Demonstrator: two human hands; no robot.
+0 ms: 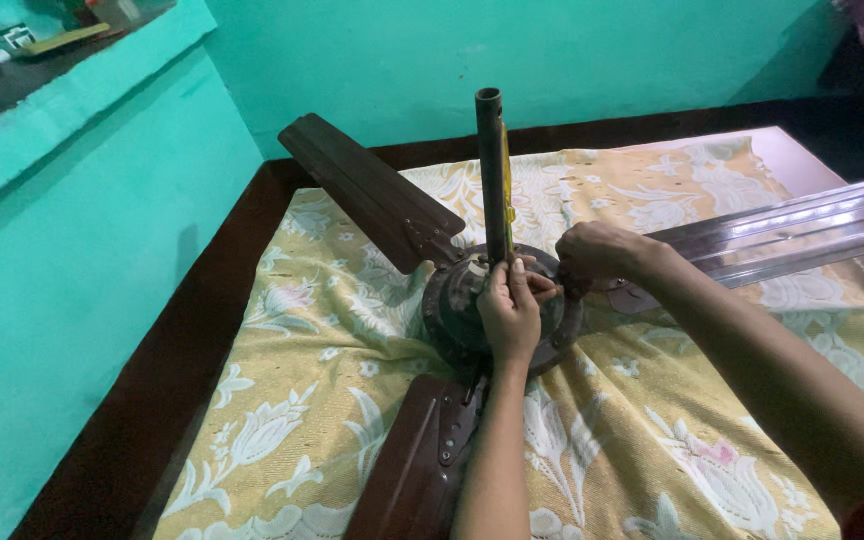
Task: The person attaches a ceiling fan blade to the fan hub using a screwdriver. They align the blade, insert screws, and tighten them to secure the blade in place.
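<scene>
**Both hands at the hub of a ceiling fan**

Head view: a dark brown metal ceiling fan (497, 300) lies mid-frame on a yellow floral woven cloth (292, 400), blades at 11, 3 and 7 o'clock. Left hand (510, 310) pinches the upright tubular rod (492, 170) at its base; right hand (597, 250), fingers curled, grips the round hub's rim at 3 o'clock.

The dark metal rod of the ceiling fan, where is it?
The dark metal rod stands upright from the round motor housing at centre, just above the left hand.
</scene>
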